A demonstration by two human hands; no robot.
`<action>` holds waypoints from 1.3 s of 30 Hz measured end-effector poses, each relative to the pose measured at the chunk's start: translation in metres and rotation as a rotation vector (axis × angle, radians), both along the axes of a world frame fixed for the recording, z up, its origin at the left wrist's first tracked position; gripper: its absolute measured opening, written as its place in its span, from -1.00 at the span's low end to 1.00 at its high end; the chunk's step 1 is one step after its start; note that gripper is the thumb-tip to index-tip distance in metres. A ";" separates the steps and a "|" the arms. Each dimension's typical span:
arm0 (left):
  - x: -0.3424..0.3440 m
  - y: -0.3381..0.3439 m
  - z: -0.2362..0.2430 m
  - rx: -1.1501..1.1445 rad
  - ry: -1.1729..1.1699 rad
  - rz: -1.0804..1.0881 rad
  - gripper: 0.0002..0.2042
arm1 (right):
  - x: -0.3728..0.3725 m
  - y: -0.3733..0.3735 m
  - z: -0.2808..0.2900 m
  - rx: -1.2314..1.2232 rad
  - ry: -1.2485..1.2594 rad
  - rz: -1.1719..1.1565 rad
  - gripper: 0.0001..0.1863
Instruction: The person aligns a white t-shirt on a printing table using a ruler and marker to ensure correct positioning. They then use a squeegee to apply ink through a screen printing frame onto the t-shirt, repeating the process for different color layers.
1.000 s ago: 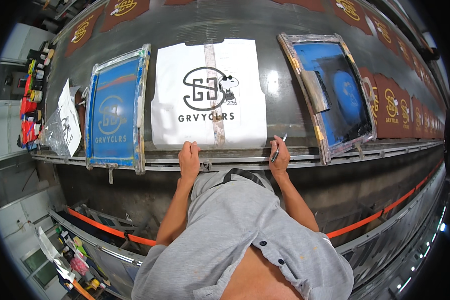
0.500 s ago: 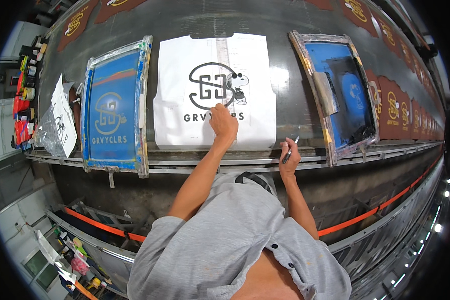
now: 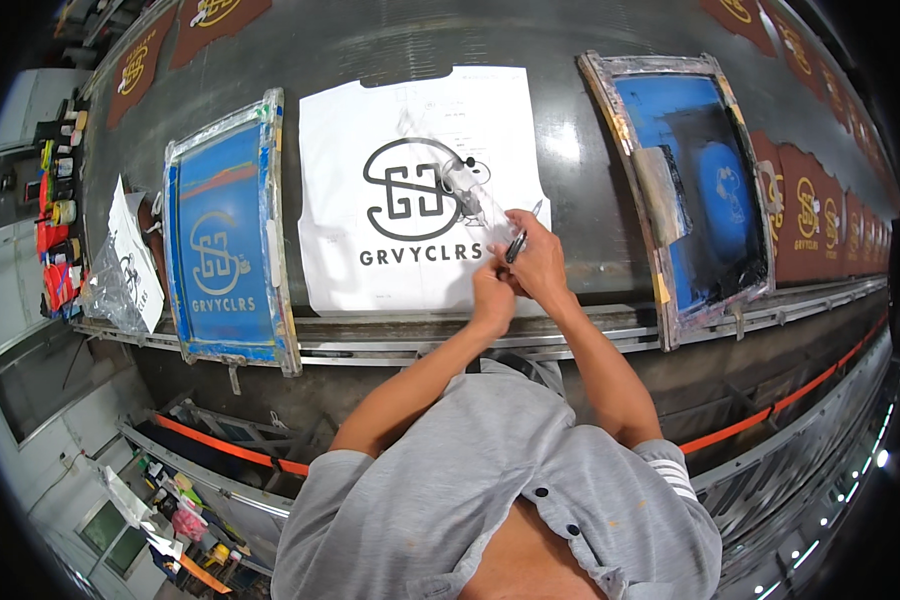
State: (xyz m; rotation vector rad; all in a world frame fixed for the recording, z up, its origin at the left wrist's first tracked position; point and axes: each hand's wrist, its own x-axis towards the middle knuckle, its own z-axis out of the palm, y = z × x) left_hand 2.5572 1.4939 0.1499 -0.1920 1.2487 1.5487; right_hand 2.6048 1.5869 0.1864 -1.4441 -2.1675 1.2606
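A white T-shirt-shaped sheet lies on the dark table, printed with a black emblem, lettering and a cartoon dog. At its lower right, my left hand has its fingers closed, seemingly on the lower end of a see-through strip that slants up across the print. Close beside it, touching or nearly so, my right hand is closed around a slim black pen-like tool with a silver tip. Whether that tool is a pen or a knife cannot be told. The left fingertips are partly hidden behind the right hand.
A blue screen-printing frame stands left of the sheet. To the right is another, ink-smeared screen frame with a squeegee-like block on it. Brown printed fabric pieces lie farther right. A metal rail edges the table.
My left hand has moved right and down, and the strip has swung from upright to slanted. My right hand has come in leftward and up with the black tool, meeting the left.
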 end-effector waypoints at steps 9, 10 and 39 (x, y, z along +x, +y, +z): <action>-0.034 0.003 -0.018 0.016 1.038 -0.347 -0.84 | 0.028 0.071 -0.040 0.345 -0.045 0.448 -0.48; -0.054 0.001 -0.012 -0.066 1.174 -0.391 -0.77 | 0.032 0.080 -0.044 0.382 -0.048 0.476 -0.48; -0.096 0.027 0.043 0.177 0.841 -0.259 -0.80 | -0.006 0.019 0.045 -0.405 0.758 -0.226 -0.83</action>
